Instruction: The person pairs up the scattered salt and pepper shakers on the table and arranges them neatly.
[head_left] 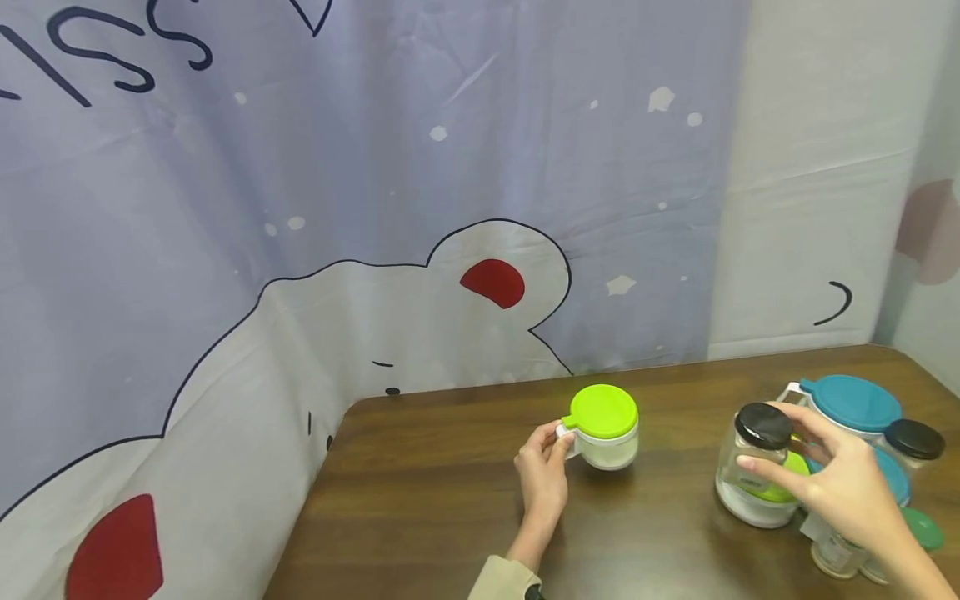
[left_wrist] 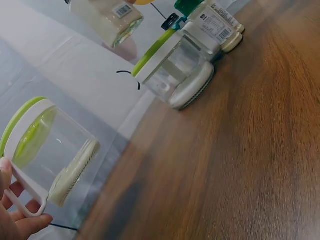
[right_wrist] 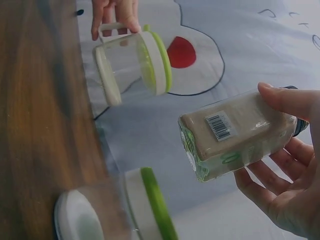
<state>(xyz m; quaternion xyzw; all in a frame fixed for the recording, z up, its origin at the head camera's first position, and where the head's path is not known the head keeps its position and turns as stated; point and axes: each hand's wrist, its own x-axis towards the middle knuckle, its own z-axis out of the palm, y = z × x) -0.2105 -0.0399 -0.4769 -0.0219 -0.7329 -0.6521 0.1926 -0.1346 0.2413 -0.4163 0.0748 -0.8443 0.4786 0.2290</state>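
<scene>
Lime-lidded jar (head_left: 603, 427), head view: held above table (head_left: 420, 492), left hand (head_left: 544, 473) pinching its handle, likely the easiest hold. Left wrist: base clear of table. Right wrist: right hand (right_wrist: 290, 197) grips handleless black-capped bottle (right_wrist: 237, 132) by its sides; contents unclear.

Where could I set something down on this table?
Left of the left grip, the table is bare to its left edge. Another free patch lies between the held green-lidded jar and the standing one. Crowded at right: blue-lidded jars and a green-capped bottle bunch together.
</scene>
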